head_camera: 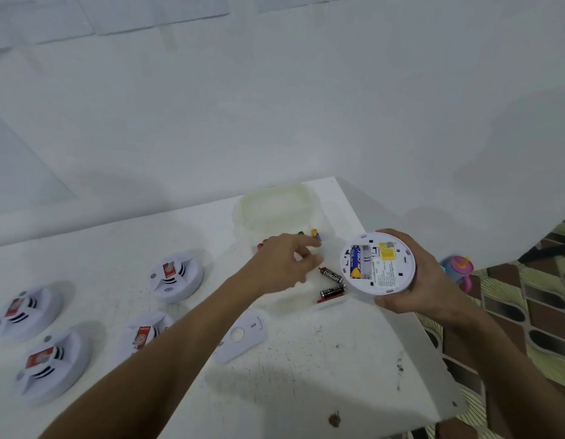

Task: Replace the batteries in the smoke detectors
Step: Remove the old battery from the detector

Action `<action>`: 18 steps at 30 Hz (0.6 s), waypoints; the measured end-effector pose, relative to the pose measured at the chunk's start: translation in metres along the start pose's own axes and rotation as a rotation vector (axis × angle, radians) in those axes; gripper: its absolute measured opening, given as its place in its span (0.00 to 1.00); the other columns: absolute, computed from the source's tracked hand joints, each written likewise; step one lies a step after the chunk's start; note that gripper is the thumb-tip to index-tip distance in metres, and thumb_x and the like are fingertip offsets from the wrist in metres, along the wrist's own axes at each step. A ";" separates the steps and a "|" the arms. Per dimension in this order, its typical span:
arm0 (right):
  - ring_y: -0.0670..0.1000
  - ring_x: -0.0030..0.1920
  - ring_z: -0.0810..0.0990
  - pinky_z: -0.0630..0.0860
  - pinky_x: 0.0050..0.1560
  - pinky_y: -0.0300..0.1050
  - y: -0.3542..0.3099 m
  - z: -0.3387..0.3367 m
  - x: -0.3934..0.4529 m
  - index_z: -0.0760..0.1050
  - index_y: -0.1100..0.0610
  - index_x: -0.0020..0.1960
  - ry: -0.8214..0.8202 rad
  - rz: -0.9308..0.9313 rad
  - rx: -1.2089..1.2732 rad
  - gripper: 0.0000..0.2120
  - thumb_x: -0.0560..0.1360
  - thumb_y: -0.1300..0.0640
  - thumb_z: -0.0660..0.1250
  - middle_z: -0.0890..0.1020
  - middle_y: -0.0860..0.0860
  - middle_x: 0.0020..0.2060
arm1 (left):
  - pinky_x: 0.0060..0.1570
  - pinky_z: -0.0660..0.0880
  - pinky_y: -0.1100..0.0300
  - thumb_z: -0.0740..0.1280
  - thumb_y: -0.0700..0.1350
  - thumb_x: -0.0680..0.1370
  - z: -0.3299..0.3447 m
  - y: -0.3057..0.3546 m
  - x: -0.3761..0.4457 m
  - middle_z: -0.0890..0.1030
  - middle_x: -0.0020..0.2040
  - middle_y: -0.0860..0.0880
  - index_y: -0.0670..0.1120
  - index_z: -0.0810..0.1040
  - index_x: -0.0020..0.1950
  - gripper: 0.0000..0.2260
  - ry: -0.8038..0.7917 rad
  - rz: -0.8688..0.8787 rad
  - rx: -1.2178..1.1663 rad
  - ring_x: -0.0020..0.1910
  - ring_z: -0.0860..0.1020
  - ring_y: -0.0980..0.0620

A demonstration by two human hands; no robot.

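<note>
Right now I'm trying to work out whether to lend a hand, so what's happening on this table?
A person is swapping smoke detector batteries. The right hand holds an open detector back side up, with one blue battery seated and the slot beside it empty. The left hand reaches over a clear container of batteries, fingers open. Two black batteries lie loose on the table. A detached cover plate and four more detectors wait to the left.
</note>
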State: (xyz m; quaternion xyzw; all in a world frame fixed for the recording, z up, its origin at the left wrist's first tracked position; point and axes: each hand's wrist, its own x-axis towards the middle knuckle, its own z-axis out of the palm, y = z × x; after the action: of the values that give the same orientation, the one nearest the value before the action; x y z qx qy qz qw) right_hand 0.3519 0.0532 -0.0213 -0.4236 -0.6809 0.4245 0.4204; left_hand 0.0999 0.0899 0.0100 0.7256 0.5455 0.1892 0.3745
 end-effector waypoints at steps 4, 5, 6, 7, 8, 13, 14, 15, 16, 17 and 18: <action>0.50 0.61 0.78 0.77 0.55 0.37 0.007 -0.008 -0.017 0.68 0.51 0.67 0.015 0.074 0.047 0.42 0.55 0.54 0.79 0.80 0.45 0.58 | 0.48 0.75 0.62 0.65 0.45 0.80 0.018 -0.010 0.009 0.81 0.59 0.52 0.50 0.76 0.66 0.15 -0.113 0.098 0.367 0.35 0.78 0.61; 0.49 0.61 0.78 0.77 0.56 0.36 0.008 -0.008 -0.020 0.68 0.51 0.67 0.024 0.078 0.037 0.42 0.55 0.54 0.79 0.79 0.45 0.58 | 0.50 0.75 0.61 0.65 0.45 0.80 0.023 -0.010 0.011 0.81 0.60 0.52 0.50 0.77 0.66 0.14 -0.138 0.139 0.445 0.38 0.77 0.60; 0.49 0.61 0.78 0.76 0.57 0.36 0.008 -0.008 -0.023 0.68 0.51 0.67 0.034 0.079 0.026 0.41 0.55 0.53 0.78 0.79 0.44 0.58 | 0.53 0.76 0.58 0.64 0.45 0.80 0.027 -0.009 0.014 0.81 0.59 0.52 0.51 0.77 0.65 0.14 -0.153 0.177 0.512 0.43 0.78 0.56; 0.49 0.61 0.78 0.76 0.57 0.36 0.008 -0.008 -0.024 0.68 0.51 0.67 0.042 0.081 0.019 0.41 0.55 0.53 0.78 0.79 0.45 0.58 | 0.54 0.76 0.56 0.64 0.44 0.80 0.030 -0.008 0.017 0.82 0.59 0.52 0.51 0.78 0.64 0.14 -0.160 0.200 0.566 0.49 0.79 0.53; 0.50 0.61 0.78 0.76 0.57 0.37 0.008 -0.009 -0.026 0.68 0.52 0.67 0.049 0.089 0.018 0.42 0.55 0.53 0.78 0.79 0.46 0.58 | 0.55 0.76 0.53 0.63 0.42 0.80 0.034 -0.008 0.020 0.82 0.58 0.51 0.51 0.78 0.64 0.14 -0.161 0.210 0.615 0.52 0.79 0.50; 0.50 0.61 0.78 0.77 0.57 0.38 0.004 -0.010 -0.033 0.68 0.53 0.67 0.059 0.103 0.020 0.41 0.56 0.54 0.78 0.79 0.46 0.58 | 0.46 0.77 0.51 0.62 0.39 0.79 0.044 -0.004 0.032 0.79 0.49 0.45 0.45 0.77 0.61 0.11 -0.186 0.222 0.862 0.50 0.79 0.45; 0.49 0.61 0.78 0.77 0.57 0.38 0.003 -0.010 -0.034 0.68 0.53 0.67 0.062 0.110 0.025 0.41 0.56 0.54 0.78 0.79 0.45 0.58 | 0.46 0.77 0.52 0.61 0.39 0.79 0.044 -0.003 0.033 0.79 0.48 0.45 0.45 0.77 0.61 0.12 -0.202 0.213 0.866 0.49 0.79 0.45; 0.49 0.61 0.78 0.77 0.56 0.38 0.002 -0.010 -0.036 0.68 0.53 0.67 0.064 0.115 0.031 0.41 0.56 0.54 0.78 0.79 0.45 0.58 | 0.45 0.77 0.52 0.61 0.40 0.79 0.044 -0.003 0.034 0.80 0.48 0.45 0.45 0.78 0.60 0.11 -0.212 0.197 0.859 0.48 0.79 0.45; 0.49 0.61 0.78 0.77 0.56 0.37 0.001 -0.010 -0.037 0.68 0.53 0.67 0.066 0.119 0.036 0.41 0.56 0.55 0.78 0.79 0.44 0.58 | 0.44 0.76 0.53 0.61 0.41 0.80 0.043 -0.004 0.035 0.80 0.47 0.45 0.45 0.79 0.59 0.10 -0.210 0.184 0.842 0.48 0.79 0.45; 0.49 0.61 0.78 0.77 0.56 0.37 0.000 -0.010 -0.038 0.68 0.53 0.67 0.066 0.120 0.038 0.41 0.56 0.55 0.78 0.79 0.44 0.57 | 0.43 0.75 0.54 0.62 0.41 0.80 0.042 -0.005 0.035 0.81 0.46 0.46 0.45 0.80 0.56 0.09 -0.198 0.174 0.821 0.47 0.79 0.46; 0.49 0.61 0.78 0.77 0.56 0.36 -0.001 -0.010 -0.039 0.68 0.53 0.67 0.067 0.123 0.038 0.41 0.56 0.55 0.78 0.79 0.44 0.57 | 0.42 0.74 0.55 0.62 0.42 0.80 0.042 -0.006 0.034 0.81 0.46 0.46 0.45 0.81 0.54 0.09 -0.181 0.169 0.794 0.47 0.79 0.46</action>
State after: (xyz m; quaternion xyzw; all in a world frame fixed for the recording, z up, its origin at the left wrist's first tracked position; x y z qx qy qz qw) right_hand 0.3727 0.0187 -0.0259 -0.4705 -0.6311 0.4479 0.4239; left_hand 0.1359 0.1088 -0.0262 0.8696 0.4793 -0.0704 0.0954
